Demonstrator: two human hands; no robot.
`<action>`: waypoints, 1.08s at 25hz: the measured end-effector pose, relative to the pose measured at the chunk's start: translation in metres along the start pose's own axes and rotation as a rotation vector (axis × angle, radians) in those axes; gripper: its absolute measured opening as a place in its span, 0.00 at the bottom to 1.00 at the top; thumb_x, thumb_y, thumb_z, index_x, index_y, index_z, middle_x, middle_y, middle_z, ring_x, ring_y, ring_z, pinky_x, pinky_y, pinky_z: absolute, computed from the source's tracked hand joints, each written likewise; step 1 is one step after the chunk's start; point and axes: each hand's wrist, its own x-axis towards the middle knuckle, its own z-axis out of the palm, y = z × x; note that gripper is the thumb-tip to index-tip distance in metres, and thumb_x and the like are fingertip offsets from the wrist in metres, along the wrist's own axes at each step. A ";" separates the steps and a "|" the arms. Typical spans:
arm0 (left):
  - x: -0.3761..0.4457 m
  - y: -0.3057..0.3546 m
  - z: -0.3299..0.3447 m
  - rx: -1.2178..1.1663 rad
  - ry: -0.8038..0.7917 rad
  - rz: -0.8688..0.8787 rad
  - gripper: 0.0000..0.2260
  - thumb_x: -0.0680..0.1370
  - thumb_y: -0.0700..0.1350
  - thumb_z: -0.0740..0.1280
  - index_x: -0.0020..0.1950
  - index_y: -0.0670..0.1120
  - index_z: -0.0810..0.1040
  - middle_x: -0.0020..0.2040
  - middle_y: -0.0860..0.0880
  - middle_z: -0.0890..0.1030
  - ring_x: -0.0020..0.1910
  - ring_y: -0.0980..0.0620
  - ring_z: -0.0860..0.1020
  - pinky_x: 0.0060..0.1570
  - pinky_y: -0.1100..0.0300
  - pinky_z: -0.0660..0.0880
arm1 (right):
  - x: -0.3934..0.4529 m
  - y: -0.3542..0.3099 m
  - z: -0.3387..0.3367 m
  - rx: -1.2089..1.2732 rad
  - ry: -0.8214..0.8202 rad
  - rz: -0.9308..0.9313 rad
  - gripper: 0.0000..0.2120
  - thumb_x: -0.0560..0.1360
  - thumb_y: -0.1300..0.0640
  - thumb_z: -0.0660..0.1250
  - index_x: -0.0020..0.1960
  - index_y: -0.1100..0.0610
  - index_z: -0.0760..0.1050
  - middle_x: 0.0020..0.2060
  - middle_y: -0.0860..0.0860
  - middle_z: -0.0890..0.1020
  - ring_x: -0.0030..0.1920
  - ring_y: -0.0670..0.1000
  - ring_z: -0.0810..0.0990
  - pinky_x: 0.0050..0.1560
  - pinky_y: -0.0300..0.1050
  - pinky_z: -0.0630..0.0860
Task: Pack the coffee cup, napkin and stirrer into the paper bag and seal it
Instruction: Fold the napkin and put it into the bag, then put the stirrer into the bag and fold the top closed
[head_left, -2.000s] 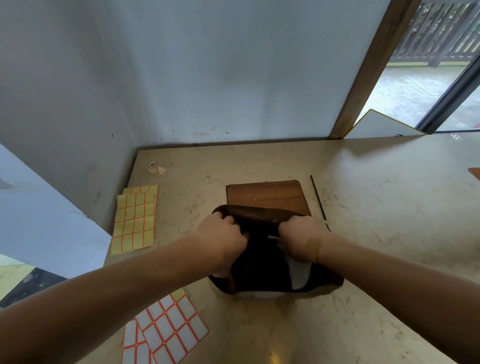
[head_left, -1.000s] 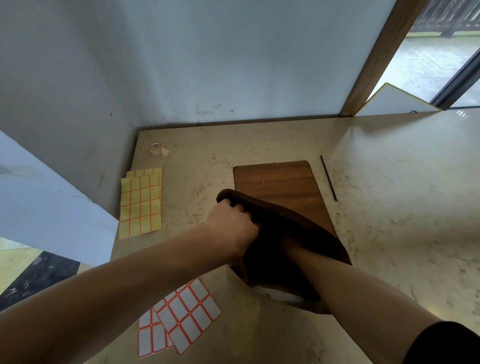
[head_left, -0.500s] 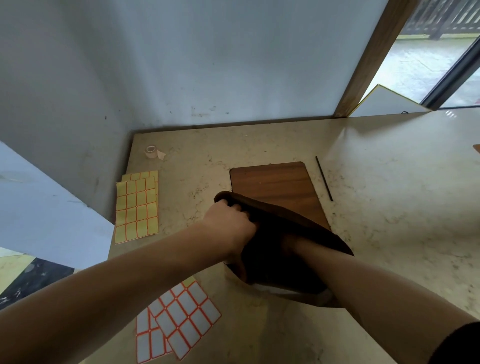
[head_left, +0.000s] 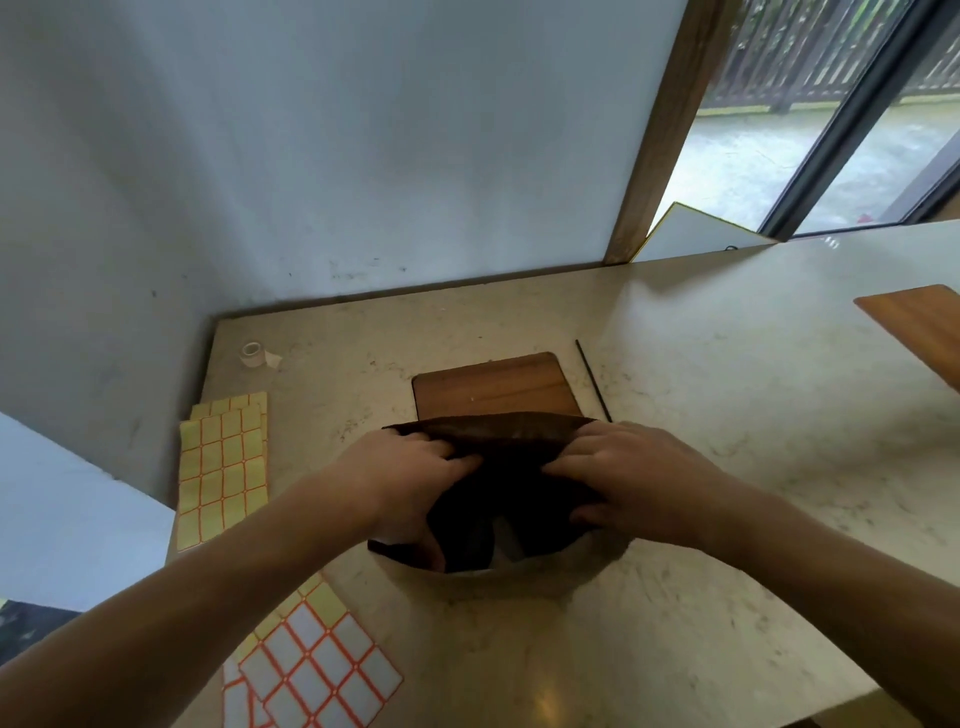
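Dark brown paper bag stands on worktop, top edge folded over. Thin black stirrer lies flat just beyond it.

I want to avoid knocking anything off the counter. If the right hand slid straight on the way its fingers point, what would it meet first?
The right hand points leftward across the paper bag, so it would probably meet the left hand first, also gripping the bag; depth is hard to judge.

Single head cam, wide-angle, looks fwd and steeply down onto table corner, close above; wall behind.
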 end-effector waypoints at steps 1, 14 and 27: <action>-0.001 0.001 -0.003 -0.002 0.017 0.013 0.46 0.69 0.67 0.69 0.78 0.57 0.47 0.76 0.51 0.61 0.73 0.47 0.62 0.65 0.50 0.70 | -0.006 0.006 0.002 0.006 0.043 -0.012 0.24 0.76 0.44 0.64 0.71 0.45 0.67 0.65 0.43 0.75 0.69 0.46 0.68 0.68 0.44 0.66; 0.020 -0.003 -0.054 -0.195 0.001 0.032 0.37 0.70 0.65 0.69 0.75 0.62 0.56 0.64 0.60 0.73 0.62 0.56 0.70 0.57 0.57 0.73 | 0.007 0.079 0.008 0.484 0.570 0.056 0.12 0.73 0.44 0.68 0.49 0.49 0.83 0.43 0.42 0.85 0.45 0.39 0.80 0.46 0.39 0.79; 0.034 0.007 -0.028 0.021 -0.128 0.089 0.51 0.65 0.73 0.65 0.74 0.62 0.35 0.78 0.53 0.49 0.76 0.48 0.51 0.73 0.46 0.52 | 0.119 0.213 0.148 0.414 0.079 0.956 0.17 0.74 0.43 0.66 0.56 0.52 0.79 0.54 0.52 0.81 0.51 0.56 0.81 0.45 0.46 0.76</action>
